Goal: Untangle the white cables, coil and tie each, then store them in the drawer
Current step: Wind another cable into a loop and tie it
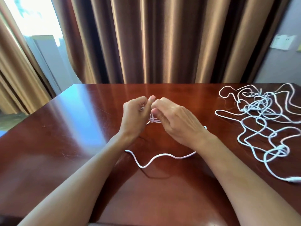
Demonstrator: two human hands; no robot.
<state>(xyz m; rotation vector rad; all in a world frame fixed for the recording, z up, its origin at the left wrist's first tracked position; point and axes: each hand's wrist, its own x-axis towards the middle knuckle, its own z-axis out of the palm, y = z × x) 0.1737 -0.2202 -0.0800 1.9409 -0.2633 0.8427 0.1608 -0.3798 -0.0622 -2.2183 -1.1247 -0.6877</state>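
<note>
Both hands met over the table's (179, 201) middle. The left hand (135, 115) and right hand (175, 121) curled their fingers to pinch a small white coil (154, 120), probably for tying; its loose tail (156, 158) trailed nearer, while the tangled cables (263, 121) waited far right.

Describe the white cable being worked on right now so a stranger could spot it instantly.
On the glossy red-brown wooden table, look at its middle, where the left hand and right hand meet. The thin white cable runs from their fingers in a wavy line toward the near edge. Unlike the loose tangled pile of white cables at right, it lies alone.
</note>
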